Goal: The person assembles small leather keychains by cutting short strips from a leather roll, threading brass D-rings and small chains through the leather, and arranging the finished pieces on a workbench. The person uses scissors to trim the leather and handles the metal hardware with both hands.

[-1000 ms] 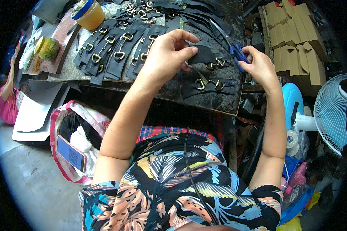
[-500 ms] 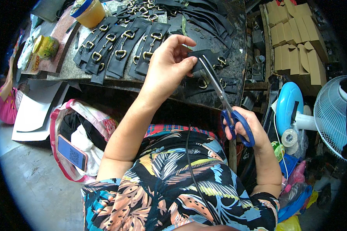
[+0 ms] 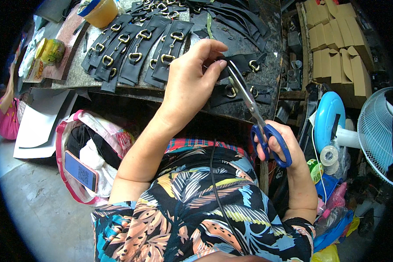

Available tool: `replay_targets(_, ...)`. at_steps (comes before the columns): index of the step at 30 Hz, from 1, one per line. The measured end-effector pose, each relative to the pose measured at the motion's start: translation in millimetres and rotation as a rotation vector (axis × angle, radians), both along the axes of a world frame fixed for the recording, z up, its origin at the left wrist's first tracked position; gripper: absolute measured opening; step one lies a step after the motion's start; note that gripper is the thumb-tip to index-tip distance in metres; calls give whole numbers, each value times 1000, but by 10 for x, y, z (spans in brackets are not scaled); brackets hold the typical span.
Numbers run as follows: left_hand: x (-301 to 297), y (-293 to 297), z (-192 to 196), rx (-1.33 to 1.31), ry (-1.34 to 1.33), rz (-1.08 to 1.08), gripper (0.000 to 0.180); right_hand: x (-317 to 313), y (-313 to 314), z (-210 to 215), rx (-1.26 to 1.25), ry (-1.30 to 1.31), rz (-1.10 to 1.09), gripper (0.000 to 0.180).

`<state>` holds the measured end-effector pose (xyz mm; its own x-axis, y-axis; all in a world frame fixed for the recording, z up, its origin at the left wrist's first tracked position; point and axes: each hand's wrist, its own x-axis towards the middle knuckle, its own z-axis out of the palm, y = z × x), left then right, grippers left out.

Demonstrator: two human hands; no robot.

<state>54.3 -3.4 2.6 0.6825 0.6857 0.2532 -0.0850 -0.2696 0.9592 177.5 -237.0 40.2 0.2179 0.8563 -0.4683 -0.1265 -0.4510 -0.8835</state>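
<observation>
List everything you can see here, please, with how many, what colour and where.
black strap piece: one, black, pinched in left hand
scissors: one, blue handles, in right hand, tips at the strap
buckled straps: many, black with brass rings, on worktable
jar: one, amber, table's far left
phone: one, on pink bag, floor left
cardboard boxes: several, tan, right
fan: one, white, right edge
left hand: holds strap
right hand: grips scissors
</observation>
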Motion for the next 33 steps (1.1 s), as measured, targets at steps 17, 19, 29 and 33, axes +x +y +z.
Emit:
replay_targets(17, 22, 53, 19, -544, -155, -171, 31, -72, -72, -94, 26, -237, -64, 42)
replay_targets(19, 23, 41, 24, -508, -141, -158, 31, -87, -65, -90, 16, -237, -65, 37)
replay_targets(29, 20, 72, 2, -455, -64, -85, 31, 239, -39, 15, -92, -61, -49, 30)
replay_targets(33, -26, 76, 20, -378, -12, -67, 31, 644, 93, 61, 50, -364, -227, 21)
